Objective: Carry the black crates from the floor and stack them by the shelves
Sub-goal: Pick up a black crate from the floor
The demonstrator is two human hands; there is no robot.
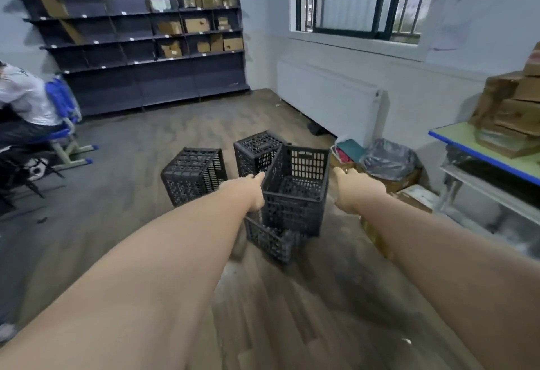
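Note:
I hold a black crate (295,194) in the middle of the view, its open top facing me. My left hand (248,192) grips its left rim and my right hand (352,191) holds its right side. The crate hangs just above another black crate (270,241) that lies on its side on the floor. Two more black crates stand behind: one upside down at the left (194,175) and one further back (255,150). The dark shelves (146,33) line the far wall at the back left.
A seated person (26,100) on a blue chair is at the left. A bagged bin (388,159) and a box stand by the radiator (327,97) on the right. A blue-edged table (455,135) with cardboard boxes is at the far right.

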